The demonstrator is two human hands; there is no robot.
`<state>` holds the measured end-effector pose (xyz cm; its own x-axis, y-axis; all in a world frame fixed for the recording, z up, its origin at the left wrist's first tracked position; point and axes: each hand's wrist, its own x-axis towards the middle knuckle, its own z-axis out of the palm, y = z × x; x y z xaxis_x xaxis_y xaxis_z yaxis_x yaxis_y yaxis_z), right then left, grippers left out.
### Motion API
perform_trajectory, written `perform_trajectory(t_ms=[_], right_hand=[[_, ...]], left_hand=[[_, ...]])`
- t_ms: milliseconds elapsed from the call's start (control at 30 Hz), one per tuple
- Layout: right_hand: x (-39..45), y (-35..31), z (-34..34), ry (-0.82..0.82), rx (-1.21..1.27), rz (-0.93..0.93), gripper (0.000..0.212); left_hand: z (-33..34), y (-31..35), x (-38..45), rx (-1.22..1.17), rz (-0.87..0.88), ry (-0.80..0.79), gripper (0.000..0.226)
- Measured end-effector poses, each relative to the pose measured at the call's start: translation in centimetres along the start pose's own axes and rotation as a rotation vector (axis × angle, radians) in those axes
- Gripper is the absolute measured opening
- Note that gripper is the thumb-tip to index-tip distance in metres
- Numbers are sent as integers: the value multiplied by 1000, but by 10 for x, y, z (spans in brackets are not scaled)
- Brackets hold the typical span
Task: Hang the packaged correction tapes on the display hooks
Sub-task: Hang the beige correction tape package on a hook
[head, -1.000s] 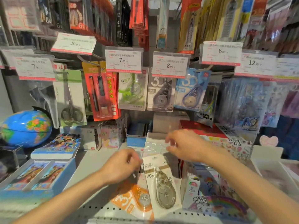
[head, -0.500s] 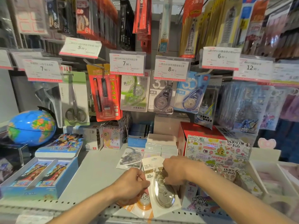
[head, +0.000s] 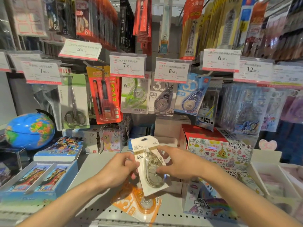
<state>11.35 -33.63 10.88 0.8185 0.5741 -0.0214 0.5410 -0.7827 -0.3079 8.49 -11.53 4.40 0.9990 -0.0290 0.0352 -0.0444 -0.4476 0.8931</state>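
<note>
A white-and-beige packaged correction tape (head: pixel 148 163) marked 40m is lifted off the shelf, tilted, between both hands. My left hand (head: pixel 119 169) pinches its left edge. My right hand (head: pixel 178 163) grips its right side, fingers curled over the blister. An orange packaged correction tape (head: pixel 139 204) lies flat on the shelf below. On the display hooks behind hang a green correction tape pack (head: pixel 134 95), a grey one (head: pixel 161 99) and a blue one (head: pixel 191 95), under price tags (head: pixel 127 65).
A globe (head: pixel 30 130) and boxed books (head: pixel 41 176) stand at the left. Small boxes (head: pixel 113 140) line the back of the grey shelf (head: pixel 91 171). A red-lidded patterned box (head: pixel 218 151) and a white tray (head: pixel 272 179) sit at the right. Scissors (head: pixel 74 102) and pen packs (head: pixel 103 94) hang at the left.
Both hands have closed on the white correction tape pack and raised it from the shelf, uncovering the orange pack beneath. The view has tilted slightly.
</note>
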Motion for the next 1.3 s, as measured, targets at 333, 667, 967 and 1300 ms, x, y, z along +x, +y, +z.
perform_trajectory(t_ms=[333, 667, 967, 1300], right_hand=[[2, -5, 10, 378, 49, -71, 107], [-3, 15, -3, 708, 88, -125, 93], [-11, 26, -19, 792, 51, -82, 92], [-1, 14, -31, 769, 74, -164, 91]], left_hand=[[-20, 46, 13, -9, 172, 117, 19], [-9, 91, 27, 33, 350, 136, 16], [-69, 102, 25, 761, 835, 743, 19], [-104, 137, 19, 1096, 873, 920, 34]])
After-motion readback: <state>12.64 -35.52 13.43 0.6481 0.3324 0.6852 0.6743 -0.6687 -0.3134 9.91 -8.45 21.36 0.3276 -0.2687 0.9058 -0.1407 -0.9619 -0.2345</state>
